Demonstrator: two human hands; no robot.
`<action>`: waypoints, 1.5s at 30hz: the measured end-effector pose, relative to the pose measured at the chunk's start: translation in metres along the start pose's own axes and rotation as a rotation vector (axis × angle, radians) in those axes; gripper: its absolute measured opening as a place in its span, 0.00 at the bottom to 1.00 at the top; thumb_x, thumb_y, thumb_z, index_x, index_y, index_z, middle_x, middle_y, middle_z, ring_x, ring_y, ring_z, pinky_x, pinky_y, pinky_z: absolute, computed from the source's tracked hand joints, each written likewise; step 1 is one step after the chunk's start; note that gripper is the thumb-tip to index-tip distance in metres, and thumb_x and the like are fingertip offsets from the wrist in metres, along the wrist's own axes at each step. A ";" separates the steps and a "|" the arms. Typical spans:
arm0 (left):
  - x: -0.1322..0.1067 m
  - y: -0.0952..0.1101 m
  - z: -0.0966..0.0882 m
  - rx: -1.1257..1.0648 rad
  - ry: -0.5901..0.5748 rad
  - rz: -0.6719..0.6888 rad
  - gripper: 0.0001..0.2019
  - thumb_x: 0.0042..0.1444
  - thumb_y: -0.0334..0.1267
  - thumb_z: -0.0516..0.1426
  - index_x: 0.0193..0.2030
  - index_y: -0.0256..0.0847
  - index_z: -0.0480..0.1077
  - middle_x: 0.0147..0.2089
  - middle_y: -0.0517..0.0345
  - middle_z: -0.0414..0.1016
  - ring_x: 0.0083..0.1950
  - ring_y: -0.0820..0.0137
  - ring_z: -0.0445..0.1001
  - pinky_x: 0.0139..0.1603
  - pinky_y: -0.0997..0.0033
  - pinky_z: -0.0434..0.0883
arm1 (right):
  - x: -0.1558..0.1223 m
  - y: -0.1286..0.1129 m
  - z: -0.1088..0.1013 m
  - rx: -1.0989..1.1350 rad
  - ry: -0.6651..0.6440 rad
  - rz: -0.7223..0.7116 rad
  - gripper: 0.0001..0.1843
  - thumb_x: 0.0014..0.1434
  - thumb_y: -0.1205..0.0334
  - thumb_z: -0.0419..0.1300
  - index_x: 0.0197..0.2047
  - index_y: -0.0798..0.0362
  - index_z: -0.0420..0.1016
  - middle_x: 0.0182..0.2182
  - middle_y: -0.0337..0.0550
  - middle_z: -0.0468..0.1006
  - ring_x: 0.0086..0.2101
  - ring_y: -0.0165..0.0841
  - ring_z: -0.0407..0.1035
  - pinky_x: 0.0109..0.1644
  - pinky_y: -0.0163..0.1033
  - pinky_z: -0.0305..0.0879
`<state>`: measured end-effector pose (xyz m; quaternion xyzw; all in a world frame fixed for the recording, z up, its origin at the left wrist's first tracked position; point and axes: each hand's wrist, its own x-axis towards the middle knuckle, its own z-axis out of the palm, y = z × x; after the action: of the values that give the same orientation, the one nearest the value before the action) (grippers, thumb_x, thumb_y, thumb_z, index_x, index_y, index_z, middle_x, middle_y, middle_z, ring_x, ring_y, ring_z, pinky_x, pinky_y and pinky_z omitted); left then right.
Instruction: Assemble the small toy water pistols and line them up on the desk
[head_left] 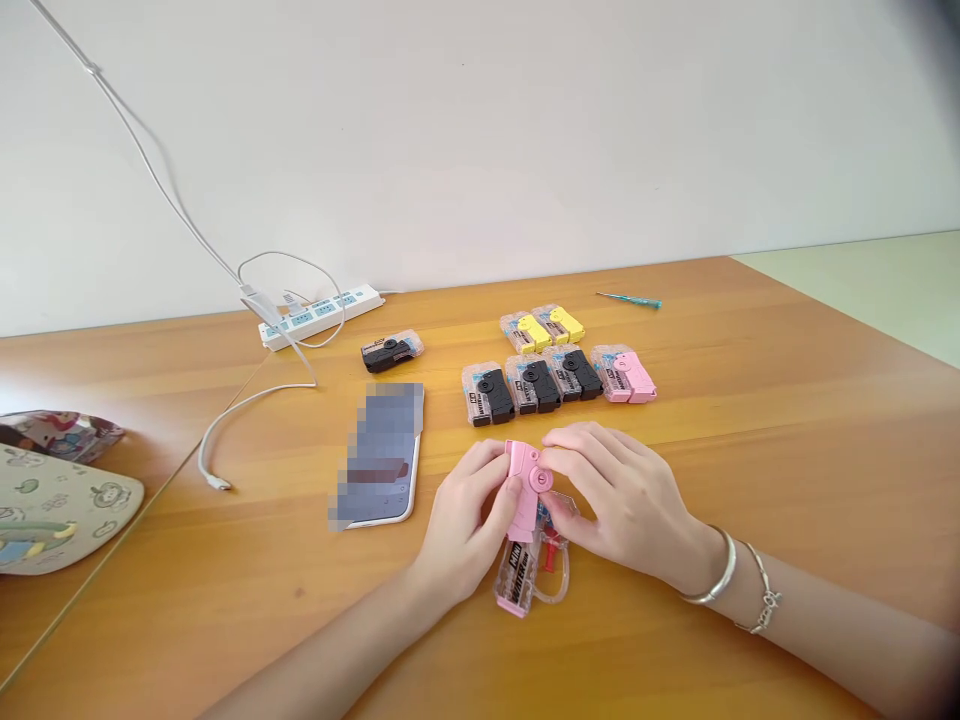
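A pink and clear mini water gun (523,500) is held unfolded over the near part of the table, its clear grip and trigger guard pointing toward me. The fingers and thumb of my left hand (471,510) close on its pink body from the left. From the right, my right hand (619,485) pinches the body near the round pivot. A red trigger shows inside the guard. Just beyond lie folded water guns: several black ones (536,385), a pink one (626,374) and two yellow ones (531,332).
A phone (382,450) lies left of my hands. Behind it are another black folded gun (391,351) and a white power strip (322,317) with a trailing white cable (217,420). A small teal screwdriver (630,299) lies near the wall. A patterned cap (67,510) sits far left.
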<state>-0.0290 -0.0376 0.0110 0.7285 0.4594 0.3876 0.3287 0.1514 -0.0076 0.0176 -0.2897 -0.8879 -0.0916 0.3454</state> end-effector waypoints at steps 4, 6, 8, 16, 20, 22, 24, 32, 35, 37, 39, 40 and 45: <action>0.000 0.001 0.001 0.037 -0.011 0.012 0.13 0.64 0.37 0.45 0.39 0.39 0.69 0.41 0.52 0.68 0.41 0.65 0.68 0.43 0.68 0.65 | 0.001 -0.002 -0.003 -0.066 0.000 -0.024 0.05 0.57 0.67 0.54 0.38 0.55 0.69 0.35 0.45 0.77 0.33 0.35 0.68 0.36 0.39 0.63; 0.000 0.001 0.002 0.062 -0.012 -0.006 0.11 0.63 0.38 0.47 0.37 0.40 0.69 0.39 0.53 0.67 0.39 0.65 0.67 0.41 0.68 0.65 | 0.003 -0.004 -0.004 -0.100 -0.016 -0.008 0.05 0.57 0.66 0.54 0.37 0.54 0.70 0.34 0.44 0.77 0.32 0.34 0.68 0.36 0.39 0.62; 0.000 0.001 0.003 0.078 -0.015 -0.025 0.09 0.61 0.38 0.48 0.35 0.40 0.68 0.36 0.54 0.66 0.37 0.66 0.66 0.39 0.69 0.65 | 0.004 -0.005 -0.005 -0.130 -0.050 0.027 0.06 0.58 0.65 0.53 0.36 0.54 0.70 0.33 0.44 0.76 0.32 0.35 0.68 0.36 0.40 0.61; 0.001 0.000 0.004 0.083 0.014 -0.060 0.09 0.59 0.37 0.49 0.29 0.40 0.66 0.31 0.57 0.64 0.33 0.68 0.64 0.33 0.70 0.64 | 0.007 -0.011 0.003 -0.243 -0.093 0.012 0.11 0.59 0.66 0.51 0.26 0.53 0.68 0.20 0.38 0.67 0.24 0.32 0.59 0.32 0.39 0.54; 0.002 -0.001 0.003 0.086 0.034 -0.067 0.15 0.61 0.39 0.46 0.23 0.40 0.61 0.27 0.59 0.61 0.30 0.69 0.62 0.30 0.71 0.61 | 0.006 -0.014 0.011 -0.332 -0.126 -0.076 0.12 0.58 0.68 0.50 0.24 0.53 0.66 0.19 0.37 0.64 0.22 0.32 0.56 0.30 0.39 0.50; 0.002 -0.001 0.002 0.072 0.047 -0.075 0.17 0.61 0.40 0.45 0.22 0.40 0.59 0.26 0.59 0.60 0.29 0.69 0.61 0.30 0.71 0.61 | 0.008 -0.015 0.013 -0.346 -0.146 -0.105 0.11 0.57 0.68 0.50 0.24 0.53 0.66 0.19 0.37 0.64 0.22 0.32 0.56 0.30 0.39 0.48; 0.003 -0.002 0.002 0.050 0.063 -0.087 0.17 0.61 0.40 0.45 0.21 0.41 0.57 0.25 0.59 0.60 0.29 0.69 0.60 0.30 0.71 0.61 | 0.011 -0.014 0.014 -0.351 -0.152 -0.119 0.12 0.58 0.68 0.50 0.24 0.53 0.66 0.19 0.37 0.64 0.21 0.32 0.55 0.29 0.40 0.47; 0.004 -0.004 0.002 0.031 0.094 -0.104 0.17 0.61 0.40 0.45 0.22 0.40 0.60 0.25 0.59 0.61 0.29 0.69 0.61 0.31 0.71 0.62 | 0.022 -0.006 0.015 -0.270 -0.112 -0.156 0.14 0.58 0.70 0.47 0.24 0.53 0.67 0.17 0.38 0.66 0.20 0.31 0.56 0.27 0.39 0.44; 0.003 -0.003 0.002 0.027 0.083 -0.086 0.16 0.60 0.40 0.46 0.24 0.39 0.65 0.28 0.57 0.64 0.31 0.68 0.64 0.32 0.71 0.63 | 0.024 0.002 0.012 -0.224 -0.088 -0.121 0.15 0.57 0.72 0.45 0.23 0.53 0.67 0.15 0.35 0.65 0.19 0.29 0.55 0.26 0.38 0.45; 0.003 -0.003 0.001 0.002 0.081 -0.091 0.14 0.61 0.39 0.47 0.28 0.39 0.68 0.30 0.56 0.66 0.32 0.68 0.66 0.32 0.72 0.64 | 0.022 0.011 0.008 -0.199 -0.080 -0.081 0.16 0.59 0.71 0.46 0.23 0.53 0.67 0.15 0.35 0.66 0.18 0.28 0.57 0.25 0.36 0.47; 0.004 -0.003 0.000 -0.039 0.082 -0.114 0.13 0.61 0.39 0.48 0.31 0.39 0.71 0.33 0.55 0.68 0.34 0.67 0.67 0.33 0.72 0.64 | 0.017 0.022 0.005 -0.165 -0.088 -0.014 0.15 0.62 0.69 0.47 0.27 0.53 0.70 0.19 0.35 0.72 0.21 0.27 0.63 0.26 0.35 0.50; 0.004 -0.004 0.000 -0.057 0.082 -0.130 0.13 0.61 0.39 0.48 0.33 0.39 0.71 0.34 0.55 0.69 0.35 0.67 0.68 0.33 0.72 0.65 | 0.014 0.028 0.004 -0.143 -0.103 0.033 0.14 0.63 0.68 0.49 0.30 0.53 0.72 0.22 0.36 0.75 0.23 0.27 0.65 0.26 0.34 0.51; 0.005 -0.007 0.000 -0.092 0.085 -0.185 0.12 0.61 0.39 0.50 0.33 0.39 0.72 0.33 0.56 0.69 0.33 0.68 0.67 0.31 0.74 0.64 | 0.003 0.049 0.003 -0.094 -0.285 0.180 0.07 0.61 0.67 0.56 0.32 0.50 0.74 0.27 0.34 0.77 0.28 0.28 0.69 0.25 0.33 0.53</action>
<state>-0.0304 -0.0302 0.0070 0.6501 0.5197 0.4069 0.3764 0.1764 0.0346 0.0151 -0.3938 -0.8931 -0.0600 0.2089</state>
